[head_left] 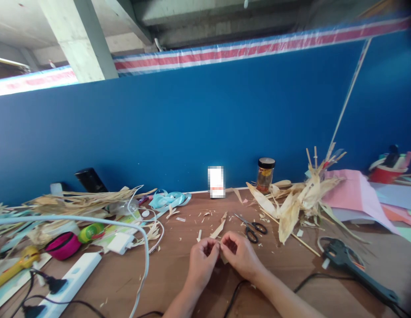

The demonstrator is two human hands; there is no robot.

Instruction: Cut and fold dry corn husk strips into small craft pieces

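I can see the left hand [203, 257] and right hand [240, 254], fingers [213, 251] pinched on a small pale piece [224, 259]; scissors [247, 224] lie just beyond them, rightward.

You are in what looks like a craft workshop: your brown wood-grain tabletop [172, 274] carries dry straw-coloured husks [290, 212], metal scissors with black looped handles [248, 224], pink paper sheets [348, 192] and a long white power strip [76, 280]. Before you stands a broad blue partition [192, 123]; behind it, a bare grey concrete pillar [78, 39] shows a raw building.
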